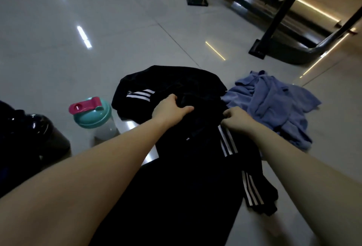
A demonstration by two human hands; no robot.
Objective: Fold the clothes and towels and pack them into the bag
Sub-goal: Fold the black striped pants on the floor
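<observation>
Two bare forearms are reaching forward and down over a pale, glossy tiled floor (98, 30). A black garment with white stripes (176, 81) is lying crumpled across the middle of the floor, trailing back between the arms toward the near side. The left grip (172, 108), a bare hand, is curling its fingers and thumb around a bunched fold of black fabric near the garment's middle. The right grip (237, 118), also a bare hand, is pinching the same garment just above a set of three white stripes, with its fingertips tucked out of sight. A blue towel (274, 104) is lying in a rumpled heap on the floor just to the right of the garment, touching its edge. To the garment's left, a clear shaker bottle (94, 120) with a teal lid and a pink flip cap is standing upright, close to the fabric. Farther toward the floor's left side, a dark bag (29, 134) is sitting in shadow, too dim to make out in detail. A black metal equipment frame (274, 20) is standing toward the floor's far right corner.
</observation>
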